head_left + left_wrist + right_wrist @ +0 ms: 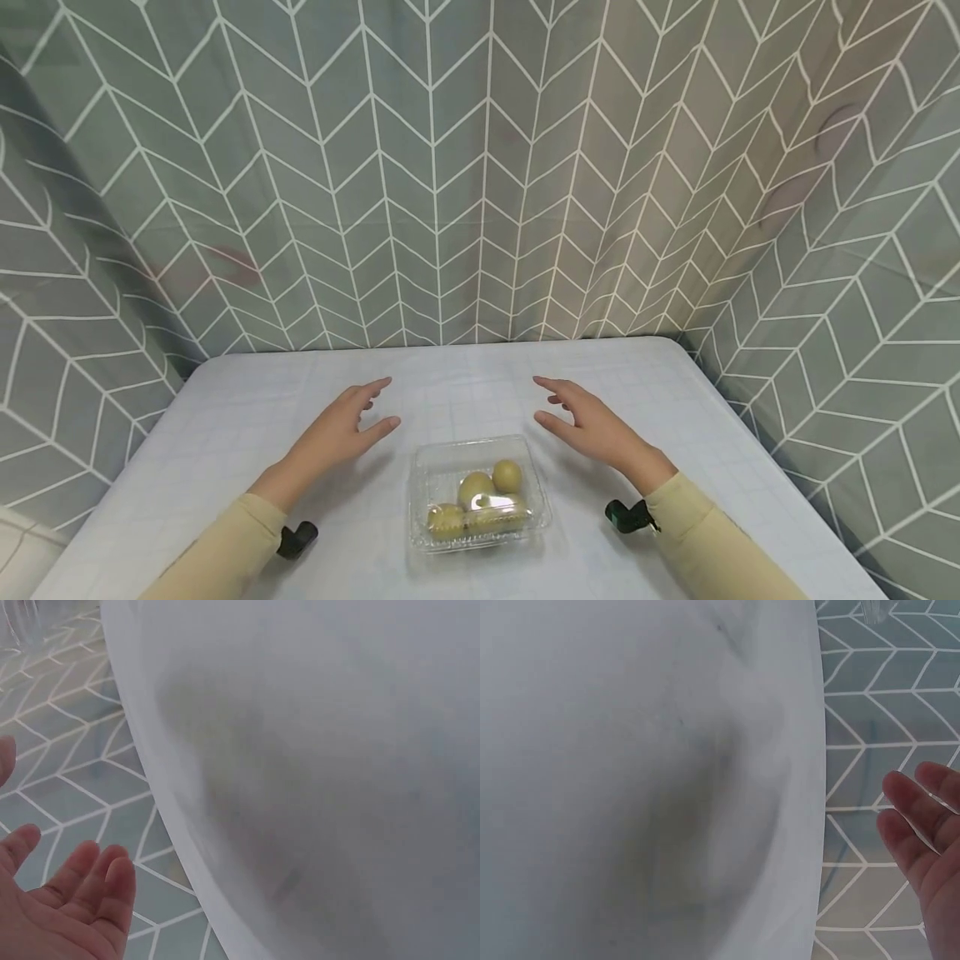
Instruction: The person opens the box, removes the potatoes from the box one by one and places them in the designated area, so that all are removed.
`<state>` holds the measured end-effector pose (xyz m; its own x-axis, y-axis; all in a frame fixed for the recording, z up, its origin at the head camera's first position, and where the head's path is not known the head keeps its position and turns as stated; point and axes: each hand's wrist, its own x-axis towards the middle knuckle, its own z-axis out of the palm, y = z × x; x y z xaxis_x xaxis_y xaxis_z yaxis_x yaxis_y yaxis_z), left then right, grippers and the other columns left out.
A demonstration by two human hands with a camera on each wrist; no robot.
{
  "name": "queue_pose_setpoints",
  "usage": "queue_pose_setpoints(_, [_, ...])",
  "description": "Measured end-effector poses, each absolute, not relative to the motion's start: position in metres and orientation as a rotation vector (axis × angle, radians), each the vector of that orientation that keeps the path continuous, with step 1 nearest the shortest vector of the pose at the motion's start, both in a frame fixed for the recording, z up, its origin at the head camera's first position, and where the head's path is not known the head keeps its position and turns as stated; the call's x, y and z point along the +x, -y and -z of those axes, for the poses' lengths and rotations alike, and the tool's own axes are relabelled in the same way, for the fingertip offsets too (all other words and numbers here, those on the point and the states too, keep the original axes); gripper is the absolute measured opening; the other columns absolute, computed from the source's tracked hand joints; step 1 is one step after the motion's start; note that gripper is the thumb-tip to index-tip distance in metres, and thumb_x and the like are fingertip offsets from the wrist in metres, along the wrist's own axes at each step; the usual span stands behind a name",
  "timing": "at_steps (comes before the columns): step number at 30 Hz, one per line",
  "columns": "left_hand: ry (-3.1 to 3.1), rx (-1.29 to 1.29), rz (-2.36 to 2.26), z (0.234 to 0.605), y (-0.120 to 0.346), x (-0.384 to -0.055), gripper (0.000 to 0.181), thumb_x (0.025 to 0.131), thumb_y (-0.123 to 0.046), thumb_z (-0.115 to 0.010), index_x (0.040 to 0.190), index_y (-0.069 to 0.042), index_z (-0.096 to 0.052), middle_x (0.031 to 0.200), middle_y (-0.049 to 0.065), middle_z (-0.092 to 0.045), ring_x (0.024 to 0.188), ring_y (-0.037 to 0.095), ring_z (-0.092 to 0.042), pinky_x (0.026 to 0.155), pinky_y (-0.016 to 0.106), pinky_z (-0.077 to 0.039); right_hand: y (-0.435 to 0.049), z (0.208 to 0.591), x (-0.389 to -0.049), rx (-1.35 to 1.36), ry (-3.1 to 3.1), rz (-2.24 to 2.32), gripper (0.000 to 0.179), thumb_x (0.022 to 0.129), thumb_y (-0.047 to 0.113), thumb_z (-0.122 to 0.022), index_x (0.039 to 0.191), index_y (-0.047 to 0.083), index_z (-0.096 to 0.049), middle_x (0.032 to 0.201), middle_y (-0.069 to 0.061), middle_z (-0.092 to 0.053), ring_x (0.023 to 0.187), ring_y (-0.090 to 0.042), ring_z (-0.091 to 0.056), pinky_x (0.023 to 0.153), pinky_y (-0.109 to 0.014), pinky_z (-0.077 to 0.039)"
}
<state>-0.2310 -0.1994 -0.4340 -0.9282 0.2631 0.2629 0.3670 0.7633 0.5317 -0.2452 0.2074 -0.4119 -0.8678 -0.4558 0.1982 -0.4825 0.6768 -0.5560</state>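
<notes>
A clear plastic clamshell box rests on the white-covered table, its lid down. Inside it sit several round yellow-green fruits; light glints off the lid over the lower ones. To the left of the box, my left hand is held above the table, thumb apart from the fingers, holding nothing. My right hand mirrors it on the other side, palm inward and likewise with nothing in it. Loosely extended fingers show on the left hand in the left wrist view and the right hand in the right wrist view.
The table has a white cloth with rounded far corners. A grey-green curtain with white chevron lines hangs behind it and along both sides. A small black device sits at each wrist, the left one and the right one.
</notes>
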Motion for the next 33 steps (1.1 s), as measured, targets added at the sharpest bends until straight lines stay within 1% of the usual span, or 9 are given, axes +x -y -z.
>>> queue_pose_setpoints(5, [2.789,-0.527,1.002,0.433,0.192,-0.217,0.074,0.092,-0.052,-0.065,0.150,-0.013,-0.041,0.134,0.018,-0.053,0.109,0.030,-0.062,0.088,0.046,-0.053,-0.208,0.415,-0.233,0.813,2.814,-1.020,0.062,0.096,0.058,-0.053,0.150,0.029,-0.041,0.145,0.003,-0.047,0.122,-0.021,-0.055,0.093,-0.050,-0.049])
queue_pose_setpoints(9, [2.787,-0.553,1.065,0.433,0.186,-0.203,0.075,0.091,-0.052,-0.067,0.151,-0.016,-0.040,0.135,0.016,-0.052,0.106,0.025,-0.064,0.087,0.042,-0.054,-0.208,0.417,-0.223,0.837,2.789,-1.057,0.061,0.097,0.054,-0.056,0.150,0.026,-0.042,0.144,0.004,-0.048,0.120,-0.022,-0.056,0.093,-0.052,-0.049])
queue_pose_setpoints(14, [2.821,-0.483,1.149,0.434,0.182,-0.188,0.074,0.090,-0.052,-0.067,0.151,-0.020,-0.041,0.137,0.010,-0.052,0.106,0.018,-0.064,0.087,0.037,-0.054,-0.207,0.420,-0.211,0.869,2.762,-1.066,0.058,0.098,0.048,-0.058,0.149,0.024,-0.045,0.142,0.006,-0.049,0.118,-0.020,-0.057,0.094,-0.048,-0.049])
queue_pose_setpoints(20, [2.841,-0.420,1.279,0.433,0.178,-0.171,0.071,0.090,-0.053,-0.068,0.149,-0.022,-0.043,0.140,0.006,-0.051,0.104,0.013,-0.064,0.086,0.031,-0.053,-0.204,0.423,-0.200,0.902,2.737,-1.075,0.053,0.099,0.043,-0.058,0.148,0.026,-0.045,0.142,0.007,-0.049,0.115,-0.019,-0.060,0.096,-0.044,-0.049])
queue_pose_setpoints(24, [2.818,-0.495,1.329,0.434,0.174,-0.161,0.069,0.090,-0.051,-0.068,0.148,-0.022,-0.044,0.142,0.006,-0.050,0.103,0.014,-0.065,0.083,0.027,-0.053,-0.203,0.425,-0.193,0.941,2.705,-1.129,0.051,0.100,0.038,-0.059,0.147,0.026,-0.045,0.143,0.007,-0.048,0.114,-0.019,-0.061,0.095,-0.044,-0.049])
queue_pose_setpoints(27, [2.802,-0.554,1.383,0.436,0.172,-0.151,0.067,0.091,-0.048,-0.069,0.148,-0.023,-0.043,0.144,0.006,-0.048,0.104,0.017,-0.065,0.083,0.027,-0.054,-0.202,0.428,-0.187,0.972,2.689,-1.146,0.051,0.100,0.034,-0.059,0.148,0.024,-0.045,0.144,0.006,-0.048,0.115,-0.020,-0.060,0.094,-0.044,-0.050])
queue_pose_setpoints(31, [2.805,-0.579,1.447,0.437,0.169,-0.140,0.067,0.091,-0.046,-0.069,0.149,-0.028,-0.040,0.150,0.004,-0.041,0.107,0.017,-0.064,0.084,0.028,-0.054,-0.201,0.430,-0.180,0.988,2.683,-1.166,0.050,0.101,0.030,-0.059,0.147,0.018,-0.046,0.144,0.003,-0.047,0.113,-0.021,-0.061,0.091,-0.043,-0.052])
queue_pose_setpoints(33, [2.810,-0.602,1.465,0.437,0.167,-0.137,0.068,0.092,-0.045,-0.069,0.150,-0.029,-0.038,0.155,0.007,-0.036,0.109,0.018,-0.063,0.084,0.028,-0.054,-0.202,0.431,-0.175,0.980,2.694,-1.180,0.050,0.101,0.029,-0.059,0.147,0.016,-0.046,0.144,0.003,-0.047,0.111,-0.021,-0.062,0.090,-0.042,-0.052])
